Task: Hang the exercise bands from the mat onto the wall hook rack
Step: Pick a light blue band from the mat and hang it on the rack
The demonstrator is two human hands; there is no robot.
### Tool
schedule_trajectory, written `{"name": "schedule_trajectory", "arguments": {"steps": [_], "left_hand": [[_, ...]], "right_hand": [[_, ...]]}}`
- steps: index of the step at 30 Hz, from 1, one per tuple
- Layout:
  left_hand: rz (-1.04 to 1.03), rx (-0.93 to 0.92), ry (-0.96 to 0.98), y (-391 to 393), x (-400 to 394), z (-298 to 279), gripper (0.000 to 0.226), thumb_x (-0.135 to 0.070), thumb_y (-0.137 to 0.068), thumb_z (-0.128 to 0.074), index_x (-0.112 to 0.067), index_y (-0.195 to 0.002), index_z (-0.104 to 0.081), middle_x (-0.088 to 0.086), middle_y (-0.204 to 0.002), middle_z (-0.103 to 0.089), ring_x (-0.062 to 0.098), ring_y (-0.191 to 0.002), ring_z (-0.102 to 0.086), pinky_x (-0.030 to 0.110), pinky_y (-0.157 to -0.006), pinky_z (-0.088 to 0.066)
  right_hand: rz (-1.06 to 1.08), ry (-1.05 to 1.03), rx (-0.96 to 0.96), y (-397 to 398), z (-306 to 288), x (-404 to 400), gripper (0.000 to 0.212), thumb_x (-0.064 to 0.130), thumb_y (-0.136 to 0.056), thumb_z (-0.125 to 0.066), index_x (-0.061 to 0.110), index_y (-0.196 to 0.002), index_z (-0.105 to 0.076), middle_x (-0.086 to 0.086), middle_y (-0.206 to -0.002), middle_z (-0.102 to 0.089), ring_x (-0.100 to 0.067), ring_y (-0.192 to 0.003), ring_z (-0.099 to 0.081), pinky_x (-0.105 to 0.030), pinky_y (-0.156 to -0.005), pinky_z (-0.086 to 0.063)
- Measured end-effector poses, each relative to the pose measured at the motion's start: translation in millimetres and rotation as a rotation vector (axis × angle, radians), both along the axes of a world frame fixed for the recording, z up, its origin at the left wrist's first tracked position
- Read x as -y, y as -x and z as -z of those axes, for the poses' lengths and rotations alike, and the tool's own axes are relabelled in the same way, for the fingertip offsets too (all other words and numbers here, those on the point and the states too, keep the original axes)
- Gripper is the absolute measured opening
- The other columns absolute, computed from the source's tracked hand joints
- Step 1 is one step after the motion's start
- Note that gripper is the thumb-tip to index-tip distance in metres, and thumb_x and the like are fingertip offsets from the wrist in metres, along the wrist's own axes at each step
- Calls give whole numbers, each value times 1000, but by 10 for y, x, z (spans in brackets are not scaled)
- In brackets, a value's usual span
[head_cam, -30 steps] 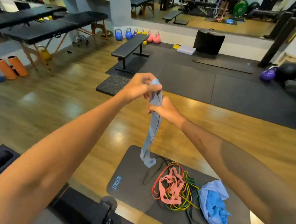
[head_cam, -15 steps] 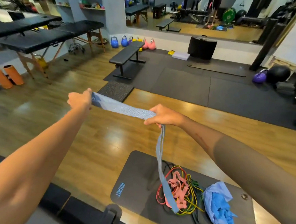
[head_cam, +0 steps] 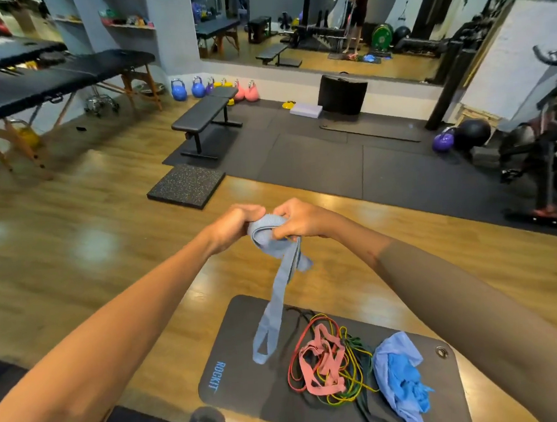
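The long grey-blue woven fabric band [head_cam: 279,285] is hanging straight down from both hands, its looped tail dangling over the dark rubber mat [head_cam: 240,371]. The left hand [head_cam: 239,224] and right hand [head_cam: 298,221] are gripping its bunched top together. No hook rack is showing.
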State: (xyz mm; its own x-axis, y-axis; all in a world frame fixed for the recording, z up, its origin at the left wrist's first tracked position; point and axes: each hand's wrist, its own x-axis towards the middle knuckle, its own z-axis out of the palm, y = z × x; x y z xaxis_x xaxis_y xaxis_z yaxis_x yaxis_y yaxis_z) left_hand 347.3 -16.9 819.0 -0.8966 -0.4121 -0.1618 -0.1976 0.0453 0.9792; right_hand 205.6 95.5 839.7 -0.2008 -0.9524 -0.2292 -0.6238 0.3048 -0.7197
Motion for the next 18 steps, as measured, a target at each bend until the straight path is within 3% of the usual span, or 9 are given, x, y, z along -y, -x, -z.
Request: {"name": "schedule_trajectory", "arguments": {"steps": [2,8,10,12,14,15,18], "left_hand": [[28,-24,-41,85,3,-26,24,-19,-87,-52,-19,-64,-45,-4,-62,-39,8,-59,-35,27,-57,-28],[-102,-25,49,99,448,-23,40,-5,-94,-42,-17,-57,-50,-5,-56,-48,14,-64,-42,33,-74,-40],[-150,20,173,82,558,-13,32,-12,-88,-48,-19,-57,-49,-2,-59,-45,10,-60,-41,33,-69,-38],[-14,40,210,142,393,-72,10,-21,-80,-59,-14,-74,-54,6,-72,-54,8,-65,-52,27,-69,-40],[271,52,121,332,138,-129,31,-21,-72,-68,-14,-101,-59,7,-99,-67,11,-94,-64,24,-87,-47],[413,84,122,440,-13,-177,44,-18,-69,-72,-13,-110,-58,7,-103,-66,12,-99,-63,27,-90,-48],[604,152,384,709,-344,-187,50,-17,-63,-79,-10,-108,-58,11,-99,-61,20,-93,-59,43,-90,-49]], "right_hand": [[31,-2,8,66,-3,-100,9,8,-71,-65,9,-68,-57,-6,-58,-52,-15,-53,-44,-25,-51,-33],[189,-28,-50,401,21,-545,14,11,-73,-68,16,-64,-59,1,-56,-58,-14,-55,-52,-29,-59,-41],[246,4,-21,468,-10,-675,10,10,-74,-68,10,-68,-61,-2,-53,-57,-14,-51,-50,-27,-56,-41],[281,47,29,475,-94,-696,8,9,-75,-66,5,-71,-61,-5,-53,-55,-16,-51,-50,-26,-53,-41],[292,54,33,449,-215,-646,14,9,-75,-64,-4,-73,-60,-7,-52,-54,-17,-53,-49,-27,-54,-40],[294,51,31,431,-262,-627,20,9,-75,-64,-10,-77,-59,-7,-52,-54,-18,-53,-49,-28,-54,-40],[326,7,23,410,-264,-702,24,7,-76,-62,-15,-83,-60,-6,-51,-54,-18,-51,-48,-28,-52,-39]]}}
